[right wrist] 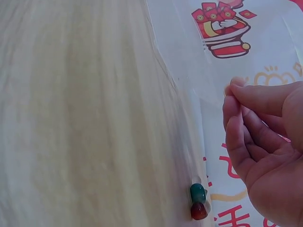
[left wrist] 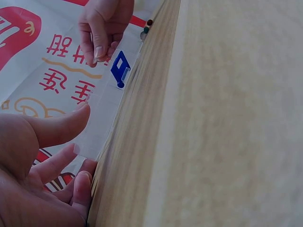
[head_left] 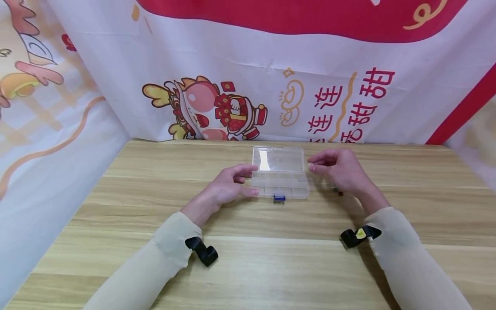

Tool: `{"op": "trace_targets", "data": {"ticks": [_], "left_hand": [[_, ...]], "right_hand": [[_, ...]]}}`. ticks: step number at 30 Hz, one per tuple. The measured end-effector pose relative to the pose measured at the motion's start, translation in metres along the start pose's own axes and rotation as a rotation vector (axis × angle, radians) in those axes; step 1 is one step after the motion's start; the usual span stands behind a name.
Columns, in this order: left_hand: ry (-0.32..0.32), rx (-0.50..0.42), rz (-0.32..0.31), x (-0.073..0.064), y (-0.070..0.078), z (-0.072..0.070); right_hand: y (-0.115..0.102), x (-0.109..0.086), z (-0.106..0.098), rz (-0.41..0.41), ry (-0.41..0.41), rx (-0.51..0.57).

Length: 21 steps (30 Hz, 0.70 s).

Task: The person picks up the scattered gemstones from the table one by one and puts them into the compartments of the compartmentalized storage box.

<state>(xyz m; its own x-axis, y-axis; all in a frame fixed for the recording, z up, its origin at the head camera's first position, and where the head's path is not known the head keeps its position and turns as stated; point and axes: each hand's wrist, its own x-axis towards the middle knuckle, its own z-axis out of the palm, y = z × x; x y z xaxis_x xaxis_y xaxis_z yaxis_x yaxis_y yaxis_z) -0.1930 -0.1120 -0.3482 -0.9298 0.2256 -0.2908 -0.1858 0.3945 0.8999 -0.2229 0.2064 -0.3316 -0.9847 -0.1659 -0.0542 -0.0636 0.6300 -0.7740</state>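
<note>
Steadying a clear divided box (head_left: 296,194) at its left end, the left hand (head_left: 229,186) has its thumb at the near corner and a finger near the hinge, the digits set well apart with the box's end between them. The box's lid (head_left: 284,160) stands open toward the printed cloth (head_left: 252,47), and the blue latch (head_left: 279,198) faces the person.

Past the box's right end, the right hand (head_left: 341,168) hovers with thumb and forefinger together at the tips, pinching what looks like a tiny pale piece (head_left: 310,165), too small for me to make out. It sits right at those fingertips, just beside the box and apart from it.

Below that hand, on the wooden table (head_left: 248,267), lie a green bead (right wrist: 198,193) and a dark red bead (right wrist: 199,211), close together, with clear bits next to them; no finger touches these.
</note>
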Motion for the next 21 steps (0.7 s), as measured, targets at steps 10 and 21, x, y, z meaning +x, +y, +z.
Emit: {"op": "trace_targets", "data": {"ticks": [10, 21], "left_hand": [[0.006, 0.006, 0.002, 0.0004, 0.0007, -0.0005], [0.016, -0.004, -0.006, 0.0011, 0.0002, 0.0008]], "right_hand": [[-0.0049, -0.0009, 0.0027, -0.047, -0.007, -0.006], [-0.01, -0.0032, 0.0076, -0.036, 0.003, -0.022]]}}
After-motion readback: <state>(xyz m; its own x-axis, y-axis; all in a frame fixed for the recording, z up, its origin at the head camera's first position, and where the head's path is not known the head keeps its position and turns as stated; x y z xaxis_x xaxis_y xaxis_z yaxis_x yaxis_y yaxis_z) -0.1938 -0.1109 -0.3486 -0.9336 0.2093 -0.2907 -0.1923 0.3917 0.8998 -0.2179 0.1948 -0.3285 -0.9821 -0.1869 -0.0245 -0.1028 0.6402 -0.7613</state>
